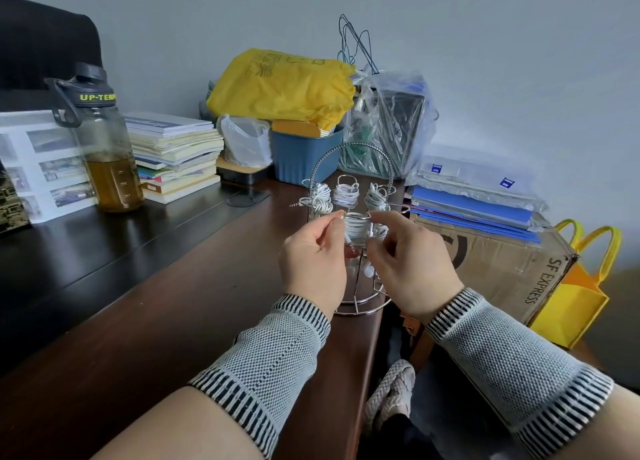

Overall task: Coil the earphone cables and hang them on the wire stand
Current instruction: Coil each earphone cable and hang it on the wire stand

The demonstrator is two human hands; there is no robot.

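Observation:
A chrome wire stand (351, 148) with an arched handle stands at the brown desk's right edge. Three white coiled earphone cables (347, 193) hang from its rear hooks. A further white coil (356, 229) hangs on the front ring, between my hands. My left hand (313, 255) pinches the cable end with its plug at the coil's left side. My right hand (412, 262) pinches the cable at the coil's right side, and a white earbud dangles below it. The stand's lower frame is partly hidden behind my hands.
A brown desk (173, 314) holds a water bottle (104, 148) with amber liquid at left, a stack of books (176, 154), a blue bin (304, 158) under a yellow bag (284, 85). Right of the desk sit a cardboard box (502, 262), blue folders and a yellow tote (575, 300).

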